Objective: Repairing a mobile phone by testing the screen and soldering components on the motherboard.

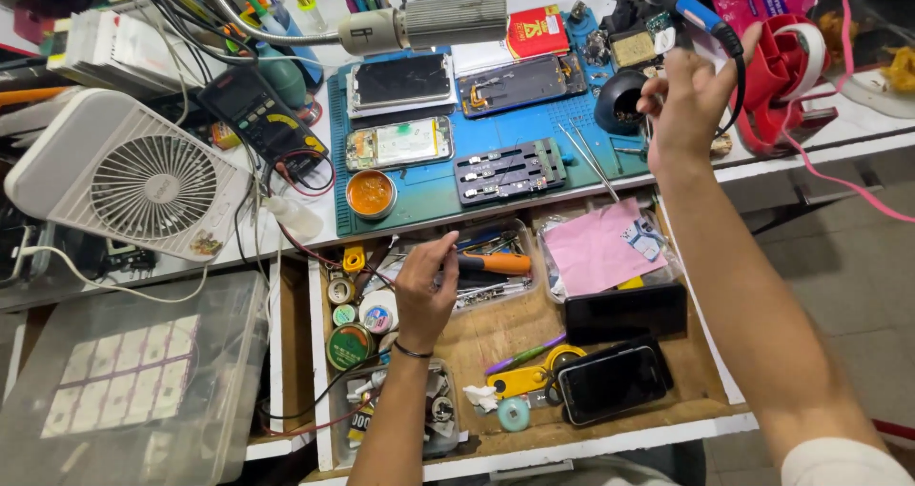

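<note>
My right hand (688,100) is raised over the right end of the blue work mat (534,124), gripping a soldering iron with a blue and black handle (694,10); its black cable runs down past my wrist. Just left of it sits a black round iron stand (620,100). My left hand (426,291) reaches into the open wooden drawer (496,338), fingers pinched at a clear plastic tray (491,267) holding an orange-handled screwdriver (496,262) and other tools. What the fingers hold is hidden.
On the mat lie opened phones (400,143), a black holder (508,170) and an orange flux tin (370,194). A white fan (133,176) and multimeter (262,119) stand left. The drawer holds phones (610,383), pink cloth (596,248), solder reels (350,345).
</note>
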